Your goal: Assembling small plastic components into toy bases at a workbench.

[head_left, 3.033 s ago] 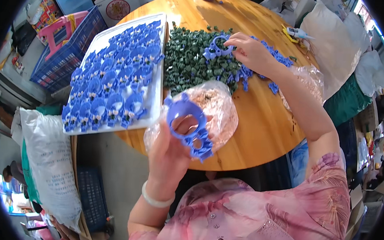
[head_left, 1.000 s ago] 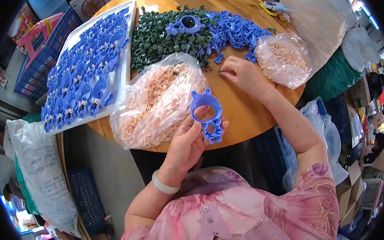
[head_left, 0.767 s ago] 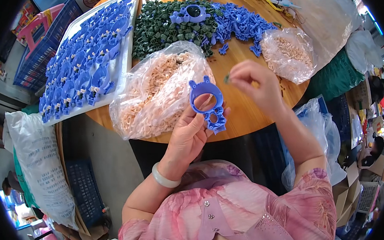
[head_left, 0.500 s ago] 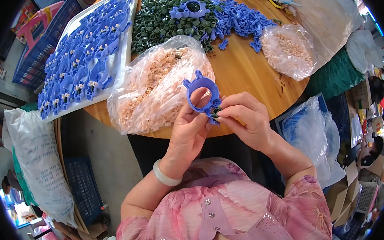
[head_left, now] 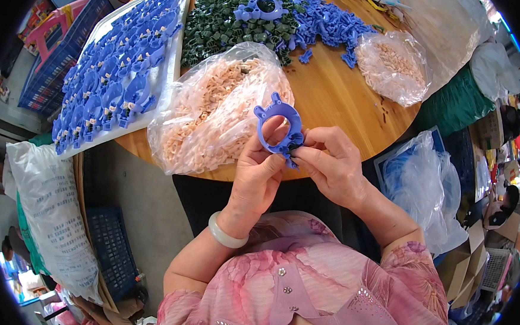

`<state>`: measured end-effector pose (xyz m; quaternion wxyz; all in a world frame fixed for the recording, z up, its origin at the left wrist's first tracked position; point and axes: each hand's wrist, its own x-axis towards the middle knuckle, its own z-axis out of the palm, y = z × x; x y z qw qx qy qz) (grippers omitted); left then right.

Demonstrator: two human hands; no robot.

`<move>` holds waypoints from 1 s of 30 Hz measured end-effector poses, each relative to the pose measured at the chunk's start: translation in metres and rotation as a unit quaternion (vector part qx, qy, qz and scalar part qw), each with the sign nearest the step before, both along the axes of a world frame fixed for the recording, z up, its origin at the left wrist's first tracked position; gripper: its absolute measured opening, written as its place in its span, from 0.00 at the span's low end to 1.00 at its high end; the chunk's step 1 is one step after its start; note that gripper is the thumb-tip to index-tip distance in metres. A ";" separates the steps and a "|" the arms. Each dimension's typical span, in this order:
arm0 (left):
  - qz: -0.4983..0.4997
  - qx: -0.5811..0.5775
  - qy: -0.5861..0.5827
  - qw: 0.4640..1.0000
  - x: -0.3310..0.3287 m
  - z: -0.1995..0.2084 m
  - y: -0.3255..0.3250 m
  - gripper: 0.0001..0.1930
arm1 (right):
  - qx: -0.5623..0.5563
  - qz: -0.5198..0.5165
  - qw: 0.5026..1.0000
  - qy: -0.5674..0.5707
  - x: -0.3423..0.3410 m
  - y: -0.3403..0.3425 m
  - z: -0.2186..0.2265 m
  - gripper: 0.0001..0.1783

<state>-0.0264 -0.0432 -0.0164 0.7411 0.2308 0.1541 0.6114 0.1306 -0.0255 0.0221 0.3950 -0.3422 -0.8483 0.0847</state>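
My left hand [head_left: 258, 173] is closed on a blue plastic ring piece [head_left: 261, 122] with small knobs on its upper edge, held over the table's near edge. At the ring's lower right, the fingertips of my right hand [head_left: 334, 167] pinch a small dark green piece [head_left: 297, 140] against the blue part. Fingers hide most of that joint. Just beyond the hands lies an open clear bag of pale peach plastic pieces [head_left: 218, 118]. A heap of dark green pieces [head_left: 220, 32] and a pile of small blue pieces [head_left: 328, 25] lie farther back.
A white tray [head_left: 168, 91] of blue ring assemblies stands at the left on the round wooden table [head_left: 329, 101]. A smaller bag of peach pieces [head_left: 392, 66] sits at the right. Another blue ring [head_left: 243, 12] rests on the green heap. Glue-gun-like tool [head_left: 388, 0] lies far back.
Both hands stay together at the ring, which has tilted and turned slightly. The right fingers have pressed closer to it, covering more of the green piece. The view has shifted slightly.
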 end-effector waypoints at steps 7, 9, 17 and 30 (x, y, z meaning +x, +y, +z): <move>-0.029 -0.013 -0.034 0.999 -0.001 -0.003 0.000 0.28 | -0.072 0.075 0.993 0.056 0.007 0.008 0.005 0.10; -0.028 -0.012 -0.018 0.999 -0.003 -0.002 0.001 0.27 | -0.054 0.088 0.994 0.041 0.006 0.010 0.008 0.10; -0.057 -0.008 -0.037 0.998 -0.012 0.001 -0.008 0.26 | -0.163 0.134 0.971 0.112 0.008 0.030 0.035 0.06; -0.058 -0.021 -0.044 0.997 -0.044 -0.002 -0.050 0.29 | -0.019 0.133 0.974 -0.184 -0.096 0.133 0.017 0.08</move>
